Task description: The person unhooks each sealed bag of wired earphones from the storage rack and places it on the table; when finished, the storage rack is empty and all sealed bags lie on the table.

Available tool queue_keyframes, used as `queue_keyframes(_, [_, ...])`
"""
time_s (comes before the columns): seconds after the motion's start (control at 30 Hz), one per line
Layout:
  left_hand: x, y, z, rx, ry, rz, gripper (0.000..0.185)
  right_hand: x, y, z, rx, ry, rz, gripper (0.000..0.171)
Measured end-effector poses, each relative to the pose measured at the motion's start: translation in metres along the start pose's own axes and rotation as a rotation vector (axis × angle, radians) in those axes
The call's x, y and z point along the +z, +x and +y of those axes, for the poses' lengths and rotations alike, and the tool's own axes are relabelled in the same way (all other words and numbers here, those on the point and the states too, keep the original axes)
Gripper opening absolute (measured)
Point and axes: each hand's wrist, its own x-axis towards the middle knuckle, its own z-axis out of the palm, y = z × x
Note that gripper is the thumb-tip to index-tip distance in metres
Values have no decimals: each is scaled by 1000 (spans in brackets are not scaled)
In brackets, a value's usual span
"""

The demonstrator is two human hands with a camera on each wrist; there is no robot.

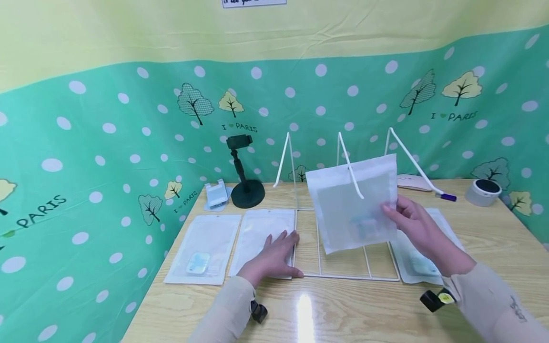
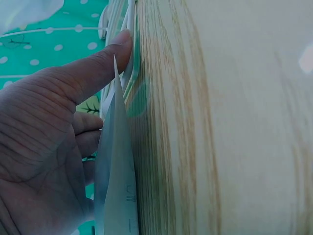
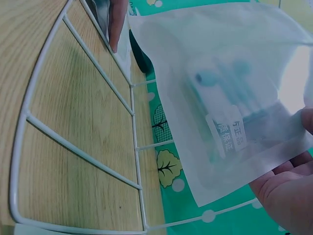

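Observation:
My right hand (image 1: pixel 413 221) pinches the right edge of a frosted pouch (image 1: pixel 343 209), thumb in front and fingers behind. Through the pouch, earphones (image 3: pixel 210 78) and a printed label (image 3: pixel 227 132) show faintly in the right wrist view. The middle prong (image 1: pixel 350 171) of a white wire rack (image 1: pixel 351 277) crosses in front of the pouch from near its top edge. My left hand (image 1: pixel 274 257) rests with spread fingers at the rack's left side, its thumb on the front corner. Beneath that hand lies another white pouch (image 1: pixel 257 228).
A third pouch (image 1: pixel 208 238) lies at the far left, and another (image 1: pixel 422 252) under my right forearm. Behind stand a black stand (image 1: pixel 246 190), a light-blue holder (image 1: pixel 216 194) and a white round device (image 1: pixel 482 195). A pinkish mouse (image 1: pixel 412 182) sits behind the rack; a purple-tipped item (image 1: pixel 448 196) overlaps the right prong's end.

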Motion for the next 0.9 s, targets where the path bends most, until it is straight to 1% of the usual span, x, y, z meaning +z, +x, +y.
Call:
queue_keyframes(0.13, [1, -2, -2, -4, -11, -2, 103, 0, -13, -3, 41, -56, -16, 44])
queue_keyframes(0.27, [1, -3, -2, -11, -20, -6, 103, 0, -25, -3, 37, -55, -21, 40])
queue_keyframes(0.43, [1, -3, -3, -20, -22, -6, 103, -2, -37, -4, -3, -27, -32, 29])
queue_keyframes(0.6, [1, -3, -4, -25, -24, -8, 103, -2, -47, -8, -39, -5, -39, 23])
queue_keyframes(0.77, [0, -3, -4, -29, -28, -11, 102, -3, -55, -14, -80, 11, -34, 26])
queue_keyframes(0.9, [1, -4, -4, -29, -23, -8, 102, -6, -60, -17, -141, 46, -23, 30])
